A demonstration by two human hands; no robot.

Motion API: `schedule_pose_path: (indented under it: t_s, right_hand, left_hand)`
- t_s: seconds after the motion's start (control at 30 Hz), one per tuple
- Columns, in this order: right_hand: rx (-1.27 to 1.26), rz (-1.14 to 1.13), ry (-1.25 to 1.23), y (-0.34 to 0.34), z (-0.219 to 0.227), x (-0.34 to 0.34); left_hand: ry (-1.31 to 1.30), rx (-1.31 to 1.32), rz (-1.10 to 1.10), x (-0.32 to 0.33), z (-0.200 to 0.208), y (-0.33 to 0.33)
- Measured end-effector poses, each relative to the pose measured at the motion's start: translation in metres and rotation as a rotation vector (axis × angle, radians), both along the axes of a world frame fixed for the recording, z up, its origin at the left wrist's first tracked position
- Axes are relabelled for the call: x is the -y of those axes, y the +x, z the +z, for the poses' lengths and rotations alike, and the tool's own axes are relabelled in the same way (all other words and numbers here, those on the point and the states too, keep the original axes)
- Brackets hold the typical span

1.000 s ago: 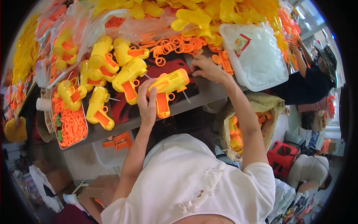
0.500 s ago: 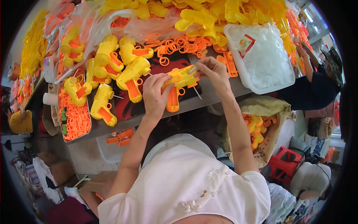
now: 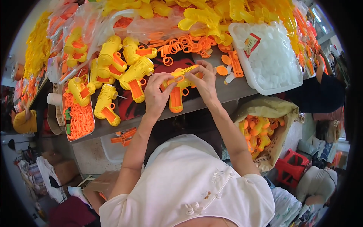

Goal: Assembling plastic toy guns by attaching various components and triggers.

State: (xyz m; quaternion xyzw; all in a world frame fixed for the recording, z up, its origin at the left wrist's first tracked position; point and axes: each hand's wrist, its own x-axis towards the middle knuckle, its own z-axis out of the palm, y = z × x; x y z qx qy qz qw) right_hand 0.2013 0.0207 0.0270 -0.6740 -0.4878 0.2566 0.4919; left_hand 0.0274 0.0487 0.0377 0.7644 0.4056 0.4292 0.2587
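A yellow toy gun with an orange handle (image 3: 176, 101) is held between my hands above the table edge, its handle pointing down towards me. My left hand (image 3: 155, 92) is closed on its left end, with the thumb along the side. My right hand (image 3: 206, 81) grips the other end, thumb and fingers pressed on the yellow body. Whether a small part lies under those fingertips is hidden. To the left lie several similar toy guns (image 3: 136, 73), some with a thin white rod sticking out. A small whitish part (image 3: 229, 78) rests right of my right hand, beside an orange disc (image 3: 221, 70).
A white tub (image 3: 278, 56) of translucent caps stands at the right. Orange rings (image 3: 185, 43) and yellow shells (image 3: 204, 19) are heaped behind. A tray (image 3: 78, 121) of small orange parts is at the left edge. Below right, a sack (image 3: 281, 113) holds toy guns.
My right hand has moved left, from the gun's right tip further onto its body. The whitish part and disc it hid now show. The view has shifted slightly.
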Motion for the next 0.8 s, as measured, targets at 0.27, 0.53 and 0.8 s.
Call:
schedule_pose_path:
  t_s: [0.27, 0.53, 0.8]
  right_hand:
    - [0.251, 0.064, 0.072, 0.012, 0.004, 0.000]
    - [0.306, 0.131, 0.015, 0.011, 0.010, -0.007]
    - [0.578, 0.306, 0.370, 0.011, 0.019, 0.008]
  left_hand:
    - [0.039, -0.054, -0.002, 0.001, 0.003, 0.001]
    - [0.021, -0.060, 0.001, 0.003, 0.005, 0.002]
    - [-0.207, 0.137, -0.039, -0.003, -0.013, -0.008]
